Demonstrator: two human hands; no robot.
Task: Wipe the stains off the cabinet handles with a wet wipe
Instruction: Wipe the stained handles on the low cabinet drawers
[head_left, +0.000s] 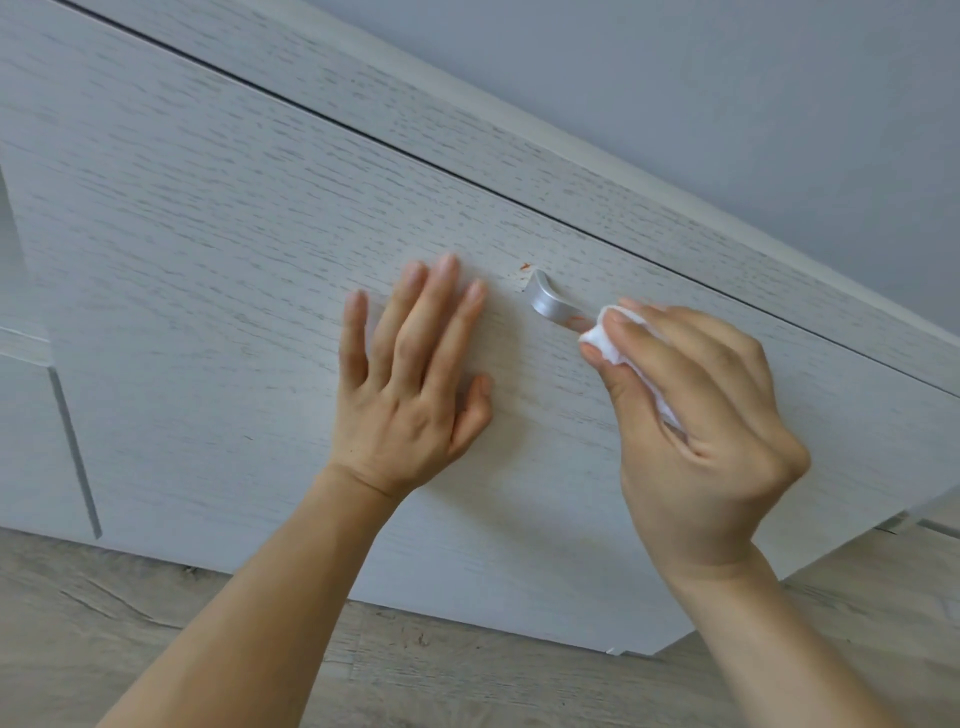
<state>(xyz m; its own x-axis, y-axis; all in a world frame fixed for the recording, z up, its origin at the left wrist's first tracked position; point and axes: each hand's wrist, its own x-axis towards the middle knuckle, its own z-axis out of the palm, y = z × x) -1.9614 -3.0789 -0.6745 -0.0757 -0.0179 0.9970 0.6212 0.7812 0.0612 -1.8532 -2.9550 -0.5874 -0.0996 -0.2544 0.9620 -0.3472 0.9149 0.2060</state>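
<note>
A silver metal handle (549, 300) sticks out of the pale wood-grain cabinet door (234, 260). Small orange-red stains (524, 267) mark the door just above the handle, and a reddish smear shows on the handle's lower end. My right hand (696, 421) pinches a folded white wet wipe (602, 340) and holds it against the handle's right end; most of the wipe is hidden in my fingers. My left hand (410, 379) lies flat on the door, fingers spread, just left of the handle.
A dark gap (363, 136) runs along the door's upper edge beside a neighbouring panel. Another long slim handle (75, 452) sits on a door at the far left. Grey wood-look flooring (130, 613) lies below, and a plain grey wall (727, 104) fills the upper right.
</note>
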